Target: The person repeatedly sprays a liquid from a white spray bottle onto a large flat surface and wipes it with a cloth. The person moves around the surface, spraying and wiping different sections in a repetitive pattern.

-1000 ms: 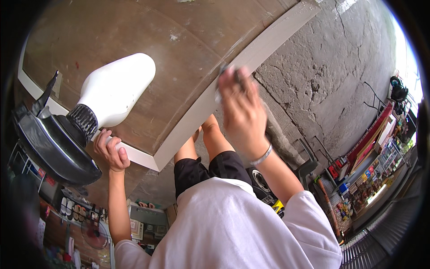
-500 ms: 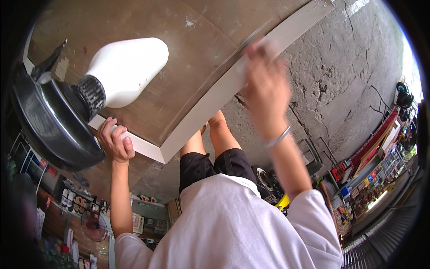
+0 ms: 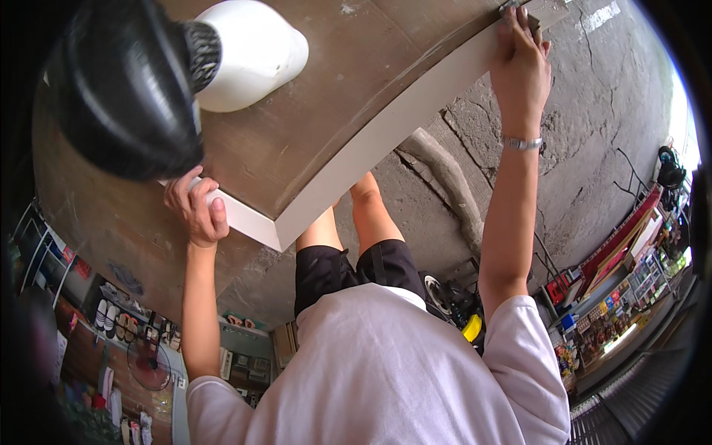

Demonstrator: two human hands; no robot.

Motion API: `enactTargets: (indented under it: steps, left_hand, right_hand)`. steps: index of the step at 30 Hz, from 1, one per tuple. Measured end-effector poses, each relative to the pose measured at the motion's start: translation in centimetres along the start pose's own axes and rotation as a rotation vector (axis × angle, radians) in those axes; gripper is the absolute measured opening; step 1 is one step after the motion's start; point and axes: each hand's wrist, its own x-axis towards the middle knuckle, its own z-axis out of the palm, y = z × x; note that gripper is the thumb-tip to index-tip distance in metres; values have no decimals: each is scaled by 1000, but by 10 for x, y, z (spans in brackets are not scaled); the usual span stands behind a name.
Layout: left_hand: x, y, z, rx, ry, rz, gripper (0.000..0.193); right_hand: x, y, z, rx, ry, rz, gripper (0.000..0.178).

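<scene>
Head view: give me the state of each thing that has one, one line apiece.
Pale frame: two sides meeting at a corner
Left hand: curled around the short side
Right hand: fingers bent over the long side
Small dark object: under the right hand, mostly hidden
Brown panel: scuffed
White rounded object: joined to glossy black part
Wristband: worn on right wrist
Concrete: cracked
Fan: caged; running or not, cannot tell

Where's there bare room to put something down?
The brown panel looks bare between the white bulb-shaped object and the pale strip under the right hand. Rough concrete lies open right of that hand. It's crowded around the left hand, near the black housing, and among goods at lower right.
</scene>
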Motion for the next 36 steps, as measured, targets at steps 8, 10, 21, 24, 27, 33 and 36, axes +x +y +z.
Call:
enactTargets:
  steps: [8,10,21,24,27,33,36]
  left_hand:
    - [8,-2,1,0,34,34,30]
    - [6,-1,1,7,38,22,30]
    - [8,3,4,-40,69,26,24]
    - [6,5,4,-50,80,8,24]
    - [8,4,4,-64,86,8,23]
    - [8,3,5,-100,116,5,20]
    - [6,1,9,-113,93,-7,20]
  right_hand:
    - [-101,-136,-83,207,-475,36,53]
    - [-65,-89,-50,13,-261,42,46]
    - [-112,-185,-83,5,-329,-5,38]
    - [-92,-159,-61,-28,-244,96,45]
    - [-138,-257,-118,123,-444,41,50]
    - [-127,-226,-103,194,-344,94,37]
    - [-102,-185,-84,-4,-248,204,44]
